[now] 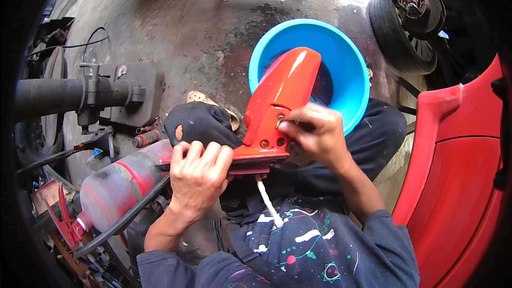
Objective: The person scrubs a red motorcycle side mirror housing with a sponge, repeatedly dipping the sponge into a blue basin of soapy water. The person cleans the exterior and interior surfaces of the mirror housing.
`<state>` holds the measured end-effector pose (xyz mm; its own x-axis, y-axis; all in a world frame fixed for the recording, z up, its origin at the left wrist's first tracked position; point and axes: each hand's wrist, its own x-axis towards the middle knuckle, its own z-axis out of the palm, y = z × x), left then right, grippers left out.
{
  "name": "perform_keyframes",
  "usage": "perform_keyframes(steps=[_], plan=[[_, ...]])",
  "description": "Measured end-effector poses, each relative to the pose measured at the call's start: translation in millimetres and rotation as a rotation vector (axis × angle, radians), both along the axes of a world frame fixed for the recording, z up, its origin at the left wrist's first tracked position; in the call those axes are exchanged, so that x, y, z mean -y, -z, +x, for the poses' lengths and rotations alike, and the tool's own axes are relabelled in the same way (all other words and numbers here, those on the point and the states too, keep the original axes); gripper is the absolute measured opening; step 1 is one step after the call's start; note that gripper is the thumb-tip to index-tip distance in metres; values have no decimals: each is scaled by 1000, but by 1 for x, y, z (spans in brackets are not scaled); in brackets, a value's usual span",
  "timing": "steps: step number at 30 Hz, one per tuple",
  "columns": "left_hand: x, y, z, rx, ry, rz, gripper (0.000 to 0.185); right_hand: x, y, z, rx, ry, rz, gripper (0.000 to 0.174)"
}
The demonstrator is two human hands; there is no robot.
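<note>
A glossy red painted vehicle part (286, 78), perhaps a motorcycle fender, lies tilted before me. Its rounded end reaches over a blue plastic basin (352, 76) holding dark liquid. My left hand (200, 174) grips the flat near end, fingers over the top and thumb hidden beneath. My right hand (318, 132) pinches a small brownish piece (279, 123) against the part, beside its upper hole. Two more round holes sit below; at least one looks rusty inside. A white twisted strip (268, 202) hangs from the underside towards my shirt.
A worn grey-and-red cylinder (116, 192) with a red lever handle lies at left, below a dark pipe (52, 98) with a clamp. A large red body panel (460, 168) stands close at right. A tyre (396, 28) with brake parts on it lies beyond the basin.
</note>
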<state>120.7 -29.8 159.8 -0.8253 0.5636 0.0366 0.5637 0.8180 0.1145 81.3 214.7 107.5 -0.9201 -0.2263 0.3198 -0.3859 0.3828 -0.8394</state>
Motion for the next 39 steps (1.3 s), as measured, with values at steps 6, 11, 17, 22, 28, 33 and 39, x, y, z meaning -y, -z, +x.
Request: perform_keyframes(steps=[6, 11, 17, 22, 28, 33, 39], plan=[[6, 13, 2, -109, 124, -48, 14, 10, -4, 7, -8, -104, 370, 20], [11, 15, 2, -192, 174, -64, 12, 8, -9, 19, -123, -164, 217, 20], [14, 12, -1, -95, 235, -85, 14, 7, -11, 23, -9, -131, 299, 20], [22, 11, -12, -56, 284, -51, 16, 7, -15, 23, 27, -172, 277, 16], [23, 15, -20, -59, 288, 14, 14, 6, -22, 17, 10, -154, 167, 17], [25, 17, -22, -72, 291, 42, 11, 4, -25, 4, 82, -66, 290, 17], [23, 18, -22, -92, 284, 36, 10, 2, -23, -10, 138, 83, 193, 11]])
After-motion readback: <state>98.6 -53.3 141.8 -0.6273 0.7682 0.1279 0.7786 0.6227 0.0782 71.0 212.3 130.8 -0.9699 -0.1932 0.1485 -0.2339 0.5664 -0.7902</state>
